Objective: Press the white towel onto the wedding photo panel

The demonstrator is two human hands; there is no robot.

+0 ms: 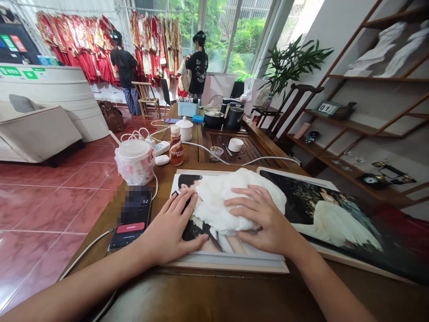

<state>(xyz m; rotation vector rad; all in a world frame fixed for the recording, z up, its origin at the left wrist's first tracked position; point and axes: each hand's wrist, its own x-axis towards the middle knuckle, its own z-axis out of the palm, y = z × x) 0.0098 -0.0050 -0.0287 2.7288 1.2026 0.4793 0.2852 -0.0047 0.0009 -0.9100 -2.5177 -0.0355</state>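
Observation:
A framed photo print (234,261) with a pale wooden edge lies flat on the table in front of me. On it rests a large fluffy white wad of cotton (214,197), which hides much of the picture. My right hand (259,214) grips the near right side of the wad, with fingers curved over its top and the thumb low against it. Flat on the left part of the print, my left hand (174,228) has its fingers stretched and its thumb apart. Its fingertips reach the cotton's left edge, and it holds nothing.
A second framed photo (335,219) lies at the right. Left of the print are a phone (130,217) with a cable and a plastic-wrapped tub (136,158). Behind stand a bottle (176,147), a lidded white cup (184,129) and a tea tray (254,147). Two people stand by hanging garments.

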